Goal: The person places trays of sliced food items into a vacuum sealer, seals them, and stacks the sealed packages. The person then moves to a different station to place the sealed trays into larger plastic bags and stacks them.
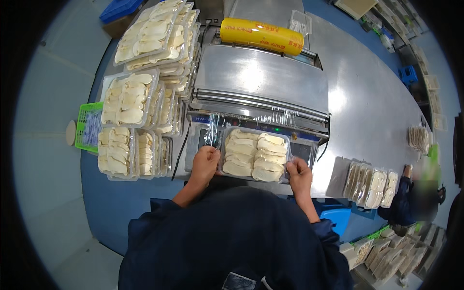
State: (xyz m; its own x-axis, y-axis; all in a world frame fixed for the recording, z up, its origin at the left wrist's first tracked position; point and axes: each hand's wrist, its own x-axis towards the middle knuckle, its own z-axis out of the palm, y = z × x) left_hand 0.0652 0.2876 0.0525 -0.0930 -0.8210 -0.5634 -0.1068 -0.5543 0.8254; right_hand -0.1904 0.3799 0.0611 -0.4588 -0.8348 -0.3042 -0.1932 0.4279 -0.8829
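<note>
A clear plastic tray of sliced mushrooms (255, 156) lies before me at the front of a film-wrapping machine (253, 72). My left hand (205, 162) is at the tray's left side, its fingers closed on clear plastic film that stretches up toward the machine. At the right side my right hand (300, 172) pinches film close to the tray's edge. Whether either hand also grips the tray itself cannot be told. Creased film hangs along the machine's front. A yellow roll of plastic wrap (261, 35) is mounted at its back.
Tall stacks of filled trays (145, 36) stand on the left, near a green basket (80, 127). More filled trays (369, 185) lean in a row on the steel table (362, 108) at right. A co-worker (417, 195) is beyond them. A cable (180, 156) runs left of the machine.
</note>
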